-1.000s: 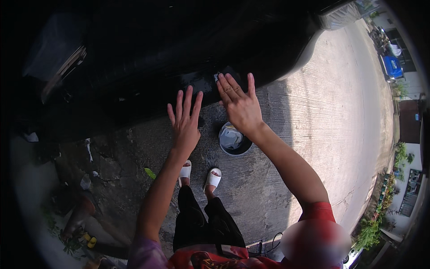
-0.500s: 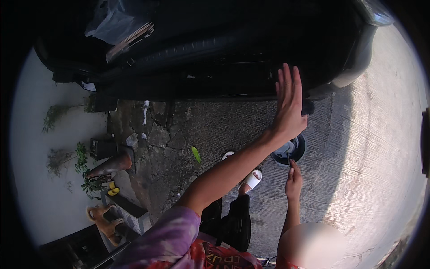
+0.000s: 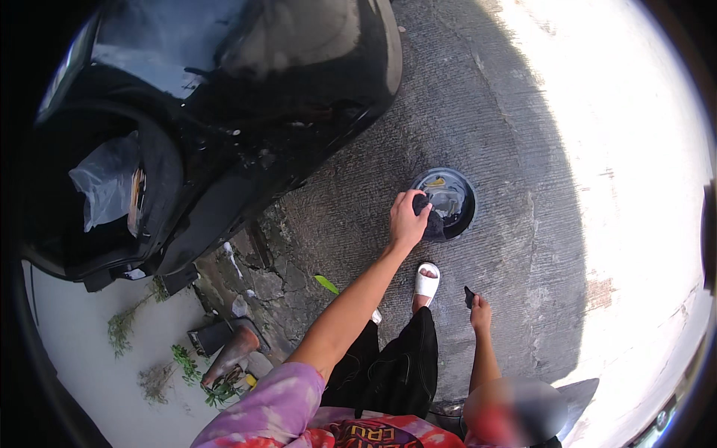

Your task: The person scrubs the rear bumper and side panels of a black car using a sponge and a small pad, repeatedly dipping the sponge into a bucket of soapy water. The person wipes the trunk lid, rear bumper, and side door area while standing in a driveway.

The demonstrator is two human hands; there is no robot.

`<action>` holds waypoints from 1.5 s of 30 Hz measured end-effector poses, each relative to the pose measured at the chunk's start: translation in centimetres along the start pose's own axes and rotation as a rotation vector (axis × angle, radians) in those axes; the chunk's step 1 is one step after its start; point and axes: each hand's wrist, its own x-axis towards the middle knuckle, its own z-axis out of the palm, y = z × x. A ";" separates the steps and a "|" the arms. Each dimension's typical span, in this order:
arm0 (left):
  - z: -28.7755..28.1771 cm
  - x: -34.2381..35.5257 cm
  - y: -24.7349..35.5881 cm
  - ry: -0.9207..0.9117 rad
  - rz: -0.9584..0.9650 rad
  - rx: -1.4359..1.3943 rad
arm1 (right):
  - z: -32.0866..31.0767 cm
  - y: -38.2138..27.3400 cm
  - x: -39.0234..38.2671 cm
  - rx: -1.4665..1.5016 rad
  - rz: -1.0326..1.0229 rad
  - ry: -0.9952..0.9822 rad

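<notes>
My left hand [image 3: 408,225] is closed on a bunched black cloth [image 3: 430,221] at the near left rim of a round black bucket [image 3: 472,213]. Water appears to fill the bucket, and something yellow [image 3: 437,182] shows inside at its far side. Nearer to me on the right, my right hand [image 3: 481,316] pinches a small flat black piece [image 3: 469,297] with a pointed tip; its kind is unclear. The bucket stands on ridged concrete just beyond my white slippers [image 3: 428,278].
A glossy black car [image 3: 299,89] fills the upper left. Its open compartment holds a clear plastic bag [image 3: 108,179] and thin brownish pieces [image 3: 136,201]. Potted plants [image 3: 187,362], a worn cone [image 3: 231,352] and a pale wall [image 3: 82,351] are at lower left. A green leaf [image 3: 326,284] lies on the ground.
My left hand has come away from the car and down to the bucket with the black cloth. My right hand has drawn back from the bucket toward me. The view has turned rightward.
</notes>
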 end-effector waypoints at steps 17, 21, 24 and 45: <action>19.1 1.6 -29.8 -0.348 -0.735 -0.008 | 7.1 4.7 11.5 0.385 0.157 -0.067; 16.4 3.3 -31.9 -0.378 -0.715 -0.021 | 9.7 7.8 8.7 0.308 0.109 -0.080; 17.2 3.1 -26.6 -0.376 -0.513 0.059 | 8.4 10.6 8.1 0.125 0.146 -0.053; -23.9 -32.2 -36.0 0.166 -1.102 -0.194 | 28.9 -17.5 -10.6 0.068 -0.491 -0.602</action>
